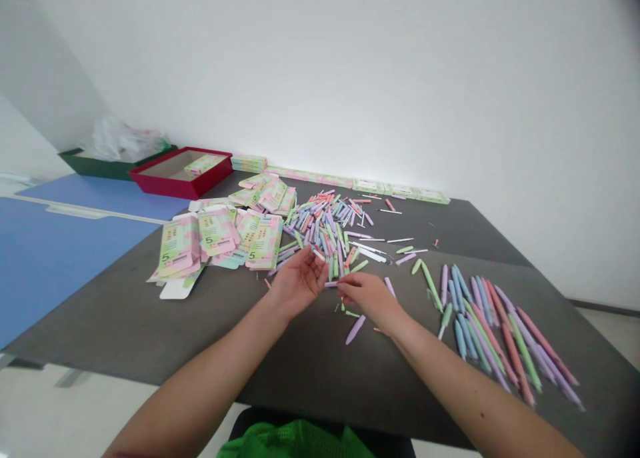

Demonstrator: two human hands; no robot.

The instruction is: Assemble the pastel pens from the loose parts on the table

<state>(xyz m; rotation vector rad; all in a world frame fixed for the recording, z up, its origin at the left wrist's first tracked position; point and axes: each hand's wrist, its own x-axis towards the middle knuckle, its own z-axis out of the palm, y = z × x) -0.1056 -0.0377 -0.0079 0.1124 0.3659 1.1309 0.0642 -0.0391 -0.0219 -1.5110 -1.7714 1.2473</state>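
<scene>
"5" on three pink-green packets (265, 241); smaller print illegible

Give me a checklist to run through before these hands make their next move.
1. Left hand and right hand both in view: ok.
2. Right hand gripping a part: cannot tell, its fingertips are unclear.
3. Pile of pen parts near the hands: ok.
4. Tabletop near the right hand free of loose parts: not ok, a purple pen barrel lies there.
5. Pens apart from right hand: ok.

A dark grey table (150, 338) stands before a plain white wall (350, 78) on pale flooring (75, 418).
</scene>
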